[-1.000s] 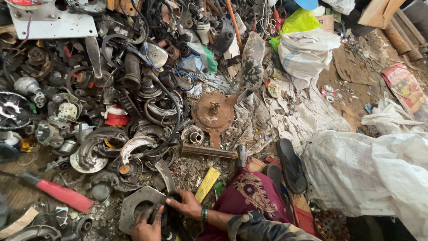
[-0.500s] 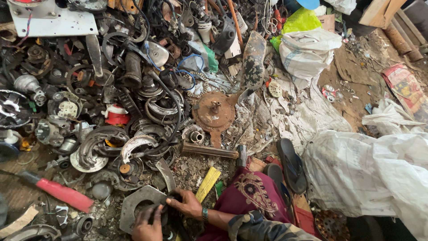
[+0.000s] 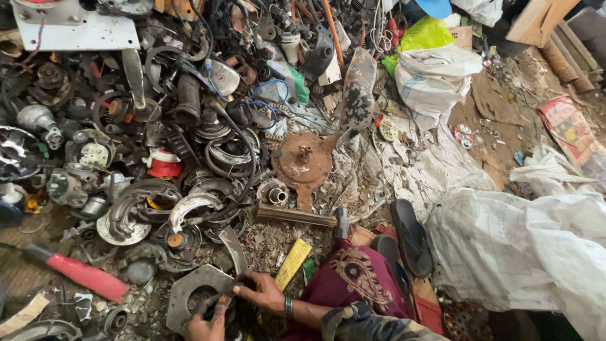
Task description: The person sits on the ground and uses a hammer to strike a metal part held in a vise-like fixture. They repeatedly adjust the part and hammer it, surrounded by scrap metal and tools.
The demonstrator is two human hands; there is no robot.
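two hands are kept low at the frame's bottom edge: the left hand (image 3: 207, 325) is curled under a grey metal plate (image 3: 189, 293), and the right hand (image 3: 262, 292) is closed over a dark part just beside it, though the grip is partly hidden. the plate is held between both sets of fingers. little is seen as finished; the scrap heap (image 3: 189, 158) beyond the fingertips is untouched. since the earlier frame, almost nothing has shifted.
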